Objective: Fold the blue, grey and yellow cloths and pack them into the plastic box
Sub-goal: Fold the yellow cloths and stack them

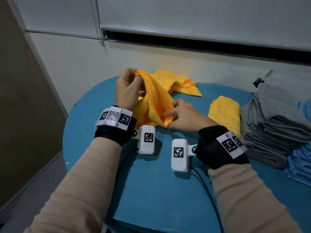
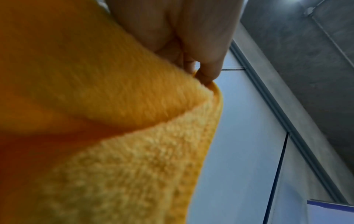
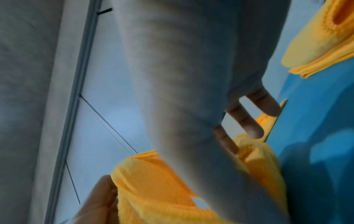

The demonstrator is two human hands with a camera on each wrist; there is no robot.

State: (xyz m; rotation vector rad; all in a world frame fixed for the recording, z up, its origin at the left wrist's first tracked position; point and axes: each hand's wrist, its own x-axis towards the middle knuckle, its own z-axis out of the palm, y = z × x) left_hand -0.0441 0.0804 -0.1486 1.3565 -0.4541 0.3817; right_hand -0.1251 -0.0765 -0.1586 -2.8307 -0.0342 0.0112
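**Yellow cloth held up, fold not yet made**

Yellow terry fills the middle of the scene: the held cloth [image 1: 154, 105] hangs in loose gathers above the blue table [image 1: 151, 182]. The left hand [image 1: 128, 90] pinches its raised top corner between thumb and fingertips; the left wrist view shows that pinch on the hem. The right hand [image 1: 183, 116] is lower, its fingers curled into the cloth's bottom edge, seemingly feeling for a second corner.

This looks like the start of folding one yellow cloth. The next move calls for finding the matching corner, pulling the edge taut between both hands, and laying the cloth flat or doubling it in the air. Since it is bunched, a wrong corner would give a skewed fold.

A crumpled cloth [image 1: 175, 81], also yellow, lies behind on the table, unfolded. A folded yellow [image 1: 224, 113] sits to the right, beside the grey stack [image 1: 272, 132]; the blue stack [image 1: 301, 167] lies at the right edge.

The box [image 1: 286, 81], clear plastic, stands at the far right. Grey cloth seems to show inside it, but how much it holds cannot be told.
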